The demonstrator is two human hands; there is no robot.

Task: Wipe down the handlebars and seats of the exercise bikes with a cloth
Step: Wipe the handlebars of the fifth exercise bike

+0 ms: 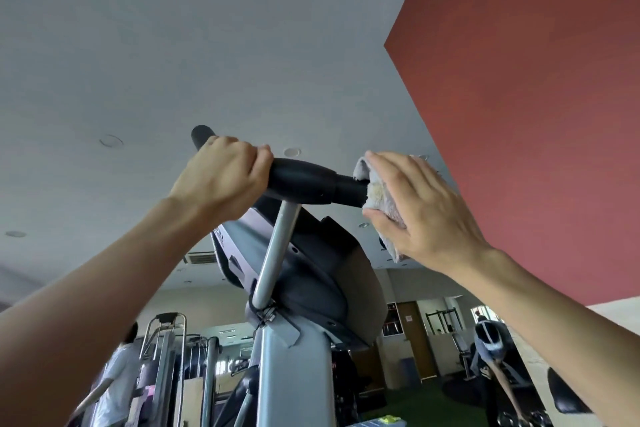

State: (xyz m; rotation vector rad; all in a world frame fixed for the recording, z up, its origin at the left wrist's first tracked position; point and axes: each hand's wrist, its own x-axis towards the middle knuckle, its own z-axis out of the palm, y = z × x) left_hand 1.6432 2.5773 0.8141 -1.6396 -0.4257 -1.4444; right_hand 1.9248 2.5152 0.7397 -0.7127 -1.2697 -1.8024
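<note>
Black handlebar (304, 182): left hand (221, 177) fingers curled round left grip; right hand (422, 208) fingers together, pressing grey cloth (377, 194) around right end

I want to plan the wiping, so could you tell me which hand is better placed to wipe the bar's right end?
The right hand: it presses the cloth round the handlebar there, while the left hand merely grips the other side.
</note>
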